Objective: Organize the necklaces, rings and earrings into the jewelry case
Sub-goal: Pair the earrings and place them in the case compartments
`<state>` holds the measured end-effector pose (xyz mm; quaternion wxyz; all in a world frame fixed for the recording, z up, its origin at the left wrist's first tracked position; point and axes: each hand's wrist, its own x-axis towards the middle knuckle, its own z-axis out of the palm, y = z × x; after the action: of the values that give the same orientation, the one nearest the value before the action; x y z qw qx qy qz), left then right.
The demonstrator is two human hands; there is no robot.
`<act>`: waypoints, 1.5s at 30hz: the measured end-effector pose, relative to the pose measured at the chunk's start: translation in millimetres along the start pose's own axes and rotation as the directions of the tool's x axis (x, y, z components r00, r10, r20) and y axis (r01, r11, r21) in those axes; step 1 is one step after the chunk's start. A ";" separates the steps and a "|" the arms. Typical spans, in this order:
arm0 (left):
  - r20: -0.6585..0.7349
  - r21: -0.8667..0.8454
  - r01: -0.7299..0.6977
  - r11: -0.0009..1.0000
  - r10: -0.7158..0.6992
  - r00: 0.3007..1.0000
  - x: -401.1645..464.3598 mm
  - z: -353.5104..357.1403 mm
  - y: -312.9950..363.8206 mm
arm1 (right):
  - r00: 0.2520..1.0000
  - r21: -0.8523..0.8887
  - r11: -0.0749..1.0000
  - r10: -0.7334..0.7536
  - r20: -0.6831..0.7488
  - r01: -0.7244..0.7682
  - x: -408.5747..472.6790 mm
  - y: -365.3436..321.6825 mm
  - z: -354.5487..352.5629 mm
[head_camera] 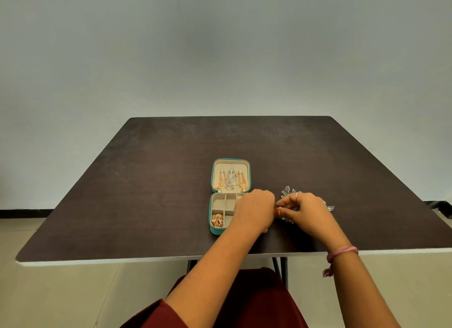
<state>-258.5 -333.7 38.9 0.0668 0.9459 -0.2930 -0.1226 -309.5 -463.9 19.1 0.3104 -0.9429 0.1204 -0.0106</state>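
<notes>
1. Squarely in the head view, a dark brown table (151,193) carries a small teal jewelry case (212,220) lying open near its front middle.
2. Its lid (231,164) lies flat on the far side, lined in cream, with three necklaces hung side by side: a gold necklace (220,182) on the left, a silver necklace (230,179) in the middle and a second gold chain (242,182) on the right.
3. Nearer the person, the base is split into cream compartments; the front left one holds a cluster of gold earrings (217,220), while the far left compartment (218,201) shows only lining.
4. Over the right part of the base sits the left hand (255,211), fingers curled downward, covering the compartments there; what it holds, if anything, cannot be told.
5. Just beside it to the right, the right hand (304,209) pinches something small between thumb and forefinger, too tiny to name. A ring (297,195) shows on one of its fingers and a pink thread band (342,252) circles the wrist.
6. Silver jewelry pieces (287,190) lie on the table behind and beside the right hand, partly hidden by it.
7. Behind the table rises a plain pale wall (220,46).
</notes>
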 end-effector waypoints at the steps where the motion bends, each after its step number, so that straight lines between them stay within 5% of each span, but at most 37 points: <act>1: 0.009 -0.020 0.007 1.000 -0.007 1.000 -0.3 -1.7 -1.3 | 1.000 0.039 0.999 -0.009 -0.025 0.010 -1.2 -0.5 -1.8; 7: -0.195 -0.285 -0.055 0.957 -0.002 0.981 -19.1 -14.7 -15.6 | 0.966 0.160 0.974 -0.119 -0.228 0.158 -16.0 -13.1 -18.9; 15: -0.440 -0.514 -0.230 0.826 -0.025 0.897 -55.1 -29.1 -33.0 | 0.878 0.066 0.940 -0.285 -0.383 0.334 -32.3 -36.7 -31.4; 27: -0.430 -0.783 -0.301 0.543 -0.124 0.894 -72.3 -27.3 -61.7 | 0.886 0.333 0.858 -0.252 -0.390 0.391 -30.5 -41.8 -14.9; 33: -0.438 -0.774 -0.287 0.564 -0.150 0.886 -78.9 -29.5 -79.2 | 0.918 0.518 0.771 -0.217 -0.331 0.369 -29.7 -45.0 -5.0; 38: -0.400 -0.805 -0.275 0.526 -0.139 0.906 -82.6 -26.9 -91.0 | 0.919 0.568 0.728 -0.240 -0.314 0.384 -29.6 -53.3 1.4; 45: -0.365 -0.768 -0.231 0.598 -0.112 0.924 -81.4 -13.0 -93.4 | 0.914 0.604 0.692 -0.233 -0.331 0.395 -22.1 -59.9 25.1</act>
<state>-269.7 -210.0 48.6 0.5415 0.8095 -0.2204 -0.0548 -315.4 -397.4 35.3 0.6000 -0.7706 -0.0206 -0.2140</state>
